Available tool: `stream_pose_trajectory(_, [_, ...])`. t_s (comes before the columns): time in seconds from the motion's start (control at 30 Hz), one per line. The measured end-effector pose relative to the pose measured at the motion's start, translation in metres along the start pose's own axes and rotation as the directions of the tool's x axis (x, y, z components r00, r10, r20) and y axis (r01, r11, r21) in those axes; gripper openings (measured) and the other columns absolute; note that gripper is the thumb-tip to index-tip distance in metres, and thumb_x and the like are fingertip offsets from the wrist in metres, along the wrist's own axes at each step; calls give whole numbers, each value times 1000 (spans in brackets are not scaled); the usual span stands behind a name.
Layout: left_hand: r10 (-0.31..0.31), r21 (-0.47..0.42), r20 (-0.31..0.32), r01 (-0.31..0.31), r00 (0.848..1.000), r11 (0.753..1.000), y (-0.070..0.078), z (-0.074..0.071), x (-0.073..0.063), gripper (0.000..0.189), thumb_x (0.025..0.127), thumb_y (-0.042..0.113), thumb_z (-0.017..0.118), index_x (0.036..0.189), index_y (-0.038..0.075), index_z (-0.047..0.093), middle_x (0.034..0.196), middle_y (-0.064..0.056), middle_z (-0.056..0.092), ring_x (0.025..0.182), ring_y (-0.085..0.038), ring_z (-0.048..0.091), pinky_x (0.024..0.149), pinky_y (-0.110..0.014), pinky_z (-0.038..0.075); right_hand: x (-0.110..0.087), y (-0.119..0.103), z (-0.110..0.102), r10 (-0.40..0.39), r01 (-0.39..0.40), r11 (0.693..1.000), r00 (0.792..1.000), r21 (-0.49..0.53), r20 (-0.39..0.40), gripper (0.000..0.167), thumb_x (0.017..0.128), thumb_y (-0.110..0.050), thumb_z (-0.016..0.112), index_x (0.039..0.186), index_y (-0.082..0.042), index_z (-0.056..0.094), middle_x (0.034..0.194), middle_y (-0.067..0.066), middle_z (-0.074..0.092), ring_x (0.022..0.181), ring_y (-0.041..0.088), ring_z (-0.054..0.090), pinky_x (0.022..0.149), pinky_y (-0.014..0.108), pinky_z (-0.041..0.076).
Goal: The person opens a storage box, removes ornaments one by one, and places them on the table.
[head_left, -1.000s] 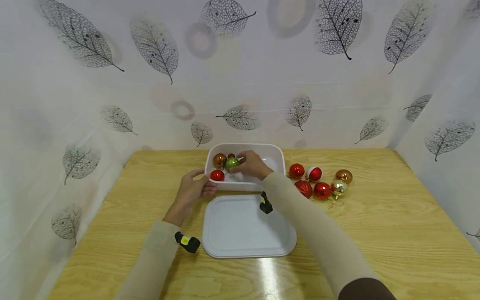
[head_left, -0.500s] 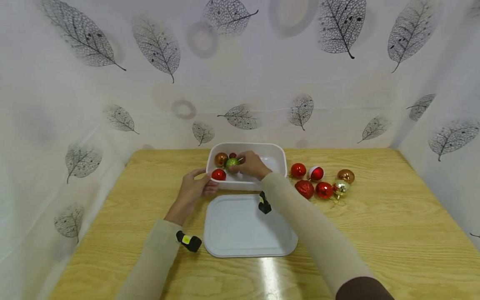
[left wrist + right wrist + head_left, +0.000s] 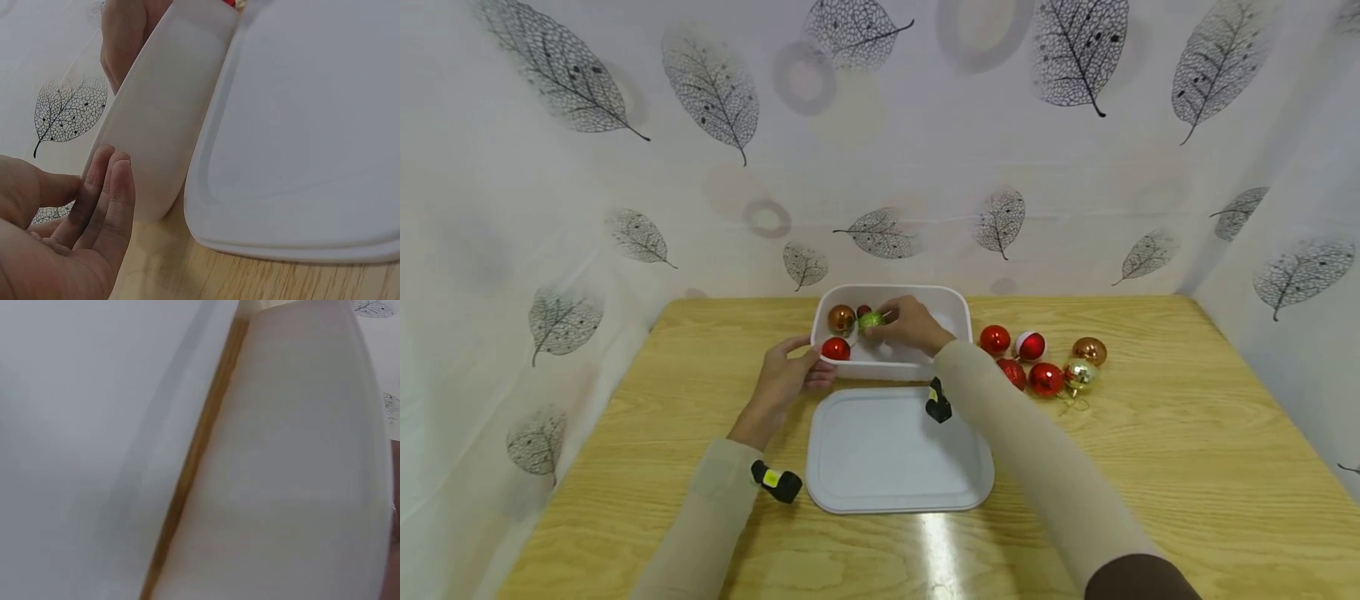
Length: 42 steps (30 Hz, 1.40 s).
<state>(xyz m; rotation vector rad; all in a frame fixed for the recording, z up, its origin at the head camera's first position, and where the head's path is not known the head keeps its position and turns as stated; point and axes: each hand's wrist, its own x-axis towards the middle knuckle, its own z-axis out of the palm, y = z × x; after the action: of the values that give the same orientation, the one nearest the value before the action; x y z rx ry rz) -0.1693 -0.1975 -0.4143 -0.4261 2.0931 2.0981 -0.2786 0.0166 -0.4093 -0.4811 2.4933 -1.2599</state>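
A white plastic box (image 3: 958,327) stands near the back edge of the table. My left hand (image 3: 782,379) holds its front left corner, and in the left wrist view the fingers (image 3: 122,187) lie along the outer wall with the thumb at the rim. Inside the box, my right hand (image 3: 913,323) pinches a glittery green Christmas ball (image 3: 870,320). An orange-brown ball (image 3: 841,319), a small dark red ball (image 3: 864,310) and a shiny red ball (image 3: 835,349) lie at the box's left end. The right wrist view shows mostly the box's wall (image 3: 294,462); that hand's fingers are hidden there.
A flat white lid (image 3: 898,450) lies on the wooden table (image 3: 1180,433) just in front of the box. To the right sit several more balls, among them a red one (image 3: 1046,379), a red-and-white one (image 3: 1029,345), a gold one (image 3: 1080,375) and a bronze one (image 3: 1089,351).
My right hand has shifted slightly to the right and back within the box, with the green ball in its fingers. The left hand keeps its place at the corner.
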Motion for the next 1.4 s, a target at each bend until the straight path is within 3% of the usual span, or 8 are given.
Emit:
stream_pose_trajectory(0.33, [-5, 8, -7, 5, 1000, 1000, 1, 1, 1, 48, 106, 17, 56, 149, 1, 42, 87, -12, 74, 74, -17, 73, 74, -30, 64, -10, -5, -27, 6, -6, 999, 1000, 40, -1, 49, 90, -27, 79, 131, -2, 65, 128, 15, 64, 114, 28, 61, 92, 39, 58])
stream_pose_trajectory(0.6, [-8, 8, -14, 8, 1000, 1000, 0, 1, 2, 47, 106, 17, 56, 149, 1, 43, 86, -12, 74, 73, -16, 73, 74, -29, 64, -25, -10, -53, -50, 51, 998, 999, 38, -17, 52, 93, -26, 77, 135, 1, 61, 129, 17, 63, 118, 31, 60, 97, 44, 56])
stream_pose_trajectory(1.0, [-31, 6, -31, 31, 999, 999, 1, 2, 1, 49, 106, 19, 57, 149, 1, 43, 87, -11, 74, 74, -16, 73, 73, -28, 64, -56, -11, -93, -104, 104, 995, 993, -6, -60, 54, 94, -31, 75, 138, -3, 59, 129, 14, 65, 116, 30, 63, 102, 46, 53])
stream_pose_trajectory(1.4, [-20, 11, -20, 20, 1000, 1000, 1, 1, -1, 49, 106, 18, 56, 150, 1, 42, 89, -12, 74, 75, -15, 72, 73, -27, 64, -98, 6, -131, -68, 64, 997, 991, -41, -115, 57, 95, -35, 73, 139, -3, 57, 130, 17, 64, 118, 34, 62, 107, 52, 49])
